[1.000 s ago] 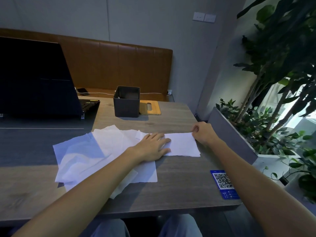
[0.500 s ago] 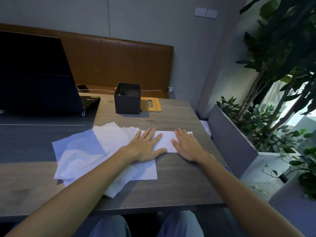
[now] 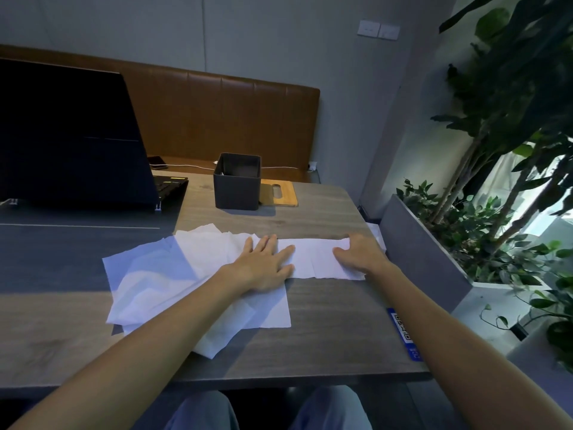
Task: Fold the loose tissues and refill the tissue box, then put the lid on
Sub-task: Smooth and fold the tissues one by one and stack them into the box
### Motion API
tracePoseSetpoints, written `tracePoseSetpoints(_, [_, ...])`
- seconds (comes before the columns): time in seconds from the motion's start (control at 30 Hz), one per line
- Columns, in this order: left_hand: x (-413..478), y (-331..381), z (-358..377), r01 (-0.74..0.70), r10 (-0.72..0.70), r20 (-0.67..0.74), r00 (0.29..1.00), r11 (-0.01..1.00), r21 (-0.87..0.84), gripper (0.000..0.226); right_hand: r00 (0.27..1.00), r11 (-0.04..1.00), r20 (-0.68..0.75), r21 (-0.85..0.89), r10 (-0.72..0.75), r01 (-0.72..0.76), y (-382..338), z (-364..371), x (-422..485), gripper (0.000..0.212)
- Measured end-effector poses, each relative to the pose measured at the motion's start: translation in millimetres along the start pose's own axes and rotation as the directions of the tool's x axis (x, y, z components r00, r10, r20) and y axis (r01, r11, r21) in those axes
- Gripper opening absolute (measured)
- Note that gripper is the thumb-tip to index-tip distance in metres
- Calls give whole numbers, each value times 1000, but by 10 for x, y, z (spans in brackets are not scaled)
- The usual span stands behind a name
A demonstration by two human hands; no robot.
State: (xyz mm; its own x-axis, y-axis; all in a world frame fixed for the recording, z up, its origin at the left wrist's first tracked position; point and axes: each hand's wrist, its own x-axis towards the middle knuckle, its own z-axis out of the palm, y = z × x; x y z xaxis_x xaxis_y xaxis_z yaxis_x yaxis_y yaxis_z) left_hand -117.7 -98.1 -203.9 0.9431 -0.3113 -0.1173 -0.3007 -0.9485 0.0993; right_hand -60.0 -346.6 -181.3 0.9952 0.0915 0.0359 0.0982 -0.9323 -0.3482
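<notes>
A long folded white tissue (image 3: 313, 259) lies flat on the wooden table (image 3: 325, 330). My left hand (image 3: 263, 266) presses its left end with straight fingers. My right hand (image 3: 361, 254) sits on its right end, fingers curled, pinching the tissue's far right edge. Left of it spreads a pile of several loose tissues (image 3: 161, 274), partly under my left forearm. The dark grey tissue box (image 3: 237, 186) stands open at the back of the table. Its wooden lid (image 3: 280, 193) with a slot lies flat just right of the box.
An open black laptop (image 3: 77, 135) stands at the back left. A blue QR card (image 3: 403, 333) lies near the table's right edge. A grey planter (image 3: 424, 246) with leafy plants borders the right side. A brown bench with a phone (image 3: 158, 162) is behind.
My right hand went from pinching the tissue's far corner to lying flat beside my left, then slid right along the tissue to its right end and curled. My left hand stayed put.
</notes>
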Motion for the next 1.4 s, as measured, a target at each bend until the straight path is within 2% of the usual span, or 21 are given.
tracePoseSetpoints(0.03, [7, -1, -7, -12, 12, -5, 1000, 1000, -4, 54, 1000, 998, 2, 56, 22, -23, -13, -6, 14, 21])
tracePoseSetpoints(0.1, [7, 20, -23, -30, 30, -15, 999, 1000, -2, 51, 998, 984, -17, 172, 55, -51, -13, 10, 55, 34])
tracePoseSetpoints(0.23, [21, 158, -48, -73, 74, -36, 997, 997, 35, 52, 992, 957, -77, 278, 105, -80, 68, -68, 41, 35])
tracePoseSetpoints(0.3, [65, 247, -71, -93, 95, -40, 995, 994, 50, 52, 990, 959, -90, 271, 108, -80, 124, -162, 36, 26])
tracePoseSetpoints(0.53, [256, 557, -110, -143, 143, -20, 989, 989, 28, 51, 967, 967, -248, 254, 52, 13, 53, -534, 1, 21])
tracePoseSetpoints(0.67, [156, 429, -164, -114, 96, -146, 985, 986, -122, 50, 956, 976, -288, 190, -51, 109, -201, -604, -31, 23])
tracePoseSetpoints(0.8, [4, 84, -190, -5, -36, -259, 965, 988, -156, 37, 958, 976, -247, 120, -146, 180, -596, -485, -119, 24])
tracePoseSetpoints(0.9, [-88, -93, -176, 49, -101, -258, 961, 978, -202, 34, 972, 975, -167, 119, -166, 187, -820, -273, -129, 27])
tracePoseSetpoints(1.07, [-133, -137, -25, 59, -109, -255, 961, 978, -198, 34, 984, 959, 0, 225, -177, 172, -921, 19, -170, 31])
tracePoseSetpoints(1.17, [-104, -114, -4, 42, -101, -296, 950, 979, -200, 33, 985, 955, -72, 241, -159, 171, -815, 41, -141, 23])
tracePoseSetpoints(1.3, [-47, 12, -56, -24, -56, -327, 943, 972, -234, 34, 978, 993, -198, 87, -64, 83, -488, 3, -133, 16])
tracePoseSetpoints(1.4, [32, 89, -78, -17, -44, -307, 951, 981, -194, 38, 979, 996, -183, -20, -91, 89, -231, 41, -150, 18])
